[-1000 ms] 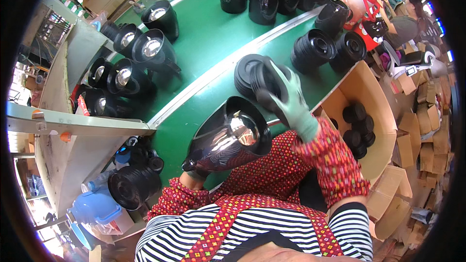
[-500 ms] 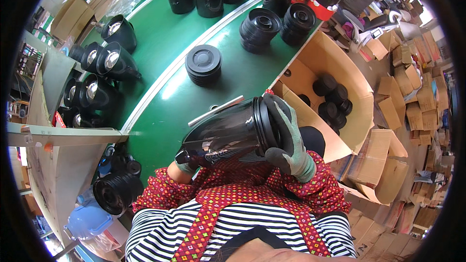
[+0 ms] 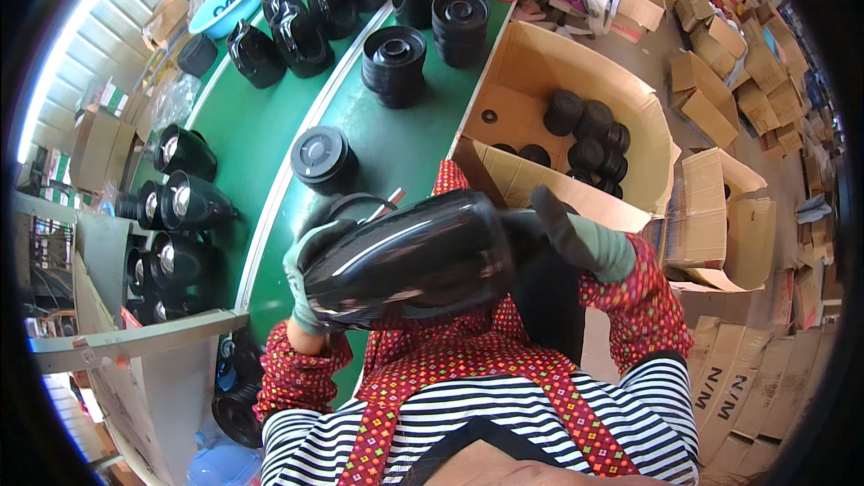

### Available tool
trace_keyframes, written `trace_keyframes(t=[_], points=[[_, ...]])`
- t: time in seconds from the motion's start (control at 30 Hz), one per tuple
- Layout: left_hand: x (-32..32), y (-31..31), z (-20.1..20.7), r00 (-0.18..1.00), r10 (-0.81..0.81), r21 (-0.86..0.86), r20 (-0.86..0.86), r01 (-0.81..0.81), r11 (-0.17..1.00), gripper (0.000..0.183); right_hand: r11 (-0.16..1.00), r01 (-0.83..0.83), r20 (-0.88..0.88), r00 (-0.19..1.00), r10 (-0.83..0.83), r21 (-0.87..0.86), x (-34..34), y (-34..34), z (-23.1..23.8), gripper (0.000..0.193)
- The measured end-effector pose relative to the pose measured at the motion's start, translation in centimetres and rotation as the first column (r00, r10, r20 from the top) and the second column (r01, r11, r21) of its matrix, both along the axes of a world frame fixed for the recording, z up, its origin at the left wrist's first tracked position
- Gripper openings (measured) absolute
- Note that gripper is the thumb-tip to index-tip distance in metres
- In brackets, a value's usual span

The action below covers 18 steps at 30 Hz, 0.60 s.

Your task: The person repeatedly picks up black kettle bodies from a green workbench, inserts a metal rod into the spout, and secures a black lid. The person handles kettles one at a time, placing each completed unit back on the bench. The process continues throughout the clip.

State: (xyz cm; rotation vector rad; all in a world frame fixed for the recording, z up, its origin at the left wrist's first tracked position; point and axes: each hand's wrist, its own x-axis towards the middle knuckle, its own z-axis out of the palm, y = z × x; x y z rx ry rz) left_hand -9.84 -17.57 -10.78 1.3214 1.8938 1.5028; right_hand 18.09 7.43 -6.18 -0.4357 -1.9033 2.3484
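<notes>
A glossy black jug (image 3: 409, 261) lies on its side in front of my body, its wide end toward the right. My left hand (image 3: 310, 270), in a grey-green glove with dark fingers, is closed around its narrow end, by the looped handle (image 3: 355, 205). Off the jug's wide end is my right hand (image 3: 580, 238), gloved too, its fingers stretched apart. Part of that hand and the jug's rim are smeared by motion, so whether they touch is unclear. Just beyond the jug, a stack of black round lids (image 3: 322, 157) stands on the green table (image 3: 279, 243).
More black lid stacks (image 3: 393, 67) and upright jugs (image 3: 301, 40) stand farther back. Jugs with silvery insides (image 3: 193, 200) lie at the left. An open carton (image 3: 621, 63) with black round parts is at the right, and a blue basin (image 3: 225, 4) at the far left.
My right hand has come away from the black ridged end piece it was gripping and moved right. My left hand now shows on the jug's near-left end. The view has turned somewhat.
</notes>
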Motion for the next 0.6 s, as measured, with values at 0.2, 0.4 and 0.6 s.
trace_keyframes(t=[0.2,0.4,0.6], points=[[0.7,3.6,-4.0,0.897,-0.015,-0.063,0.441,0.047,0.997,0.060,0.771,0.440,-0.672,0.740,-0.022,0.460,-0.3,-2.5,-1.5,0.089],[4.1,11.4,-5.9,0.884,-0.103,-0.111,0.457,0.172,0.979,0.062,0.984,0.123,-0.246,0.957,-0.152,-0.130,-2.1,0.0,-18.0,0.049],[4.1,11.5,-5.8,0.882,-0.134,-0.125,0.453,0.212,0.969,0.064,0.673,0.648,-0.788,0.596,-0.156,0.357,-0.1,-4.4,-1.5,0.079]])
